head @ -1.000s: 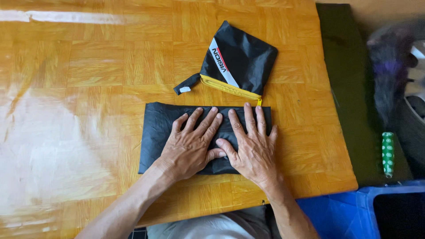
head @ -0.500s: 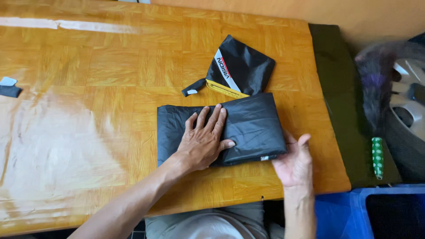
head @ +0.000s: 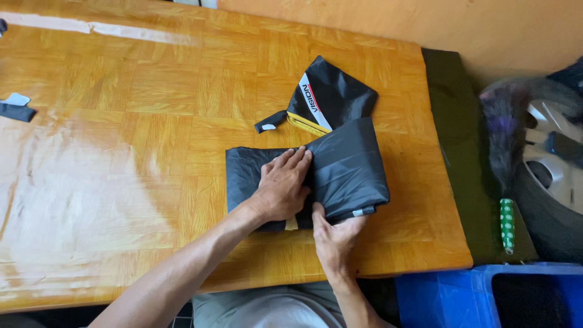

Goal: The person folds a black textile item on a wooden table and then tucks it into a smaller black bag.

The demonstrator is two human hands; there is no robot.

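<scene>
A folded black fabric sheet (head: 349,167) lies on the wooden table (head: 133,121), its right part lifted and turned over toward the left. My left hand (head: 284,185) lies flat on the sheet's middle, fingers pressed along the fold. My right hand (head: 333,234) grips the near edge of the raised flap from below, thumb up against it. Just behind the sheet lies a black pouch (head: 331,97) with a yellow zipper, a white stripe and a short black strap.
A small black and white scrap (head: 15,108) lies at the table's left edge. Right of the table are a dark green mat (head: 464,146), a feather duster with a green dotted handle (head: 506,225), a wheel (head: 555,164) and a blue bin (head: 486,294).
Both hands were flat on the sheet. My right hand went under the right end, lifted it and folded it leftward, then shifted to the near edge. The view has shifted slightly.
</scene>
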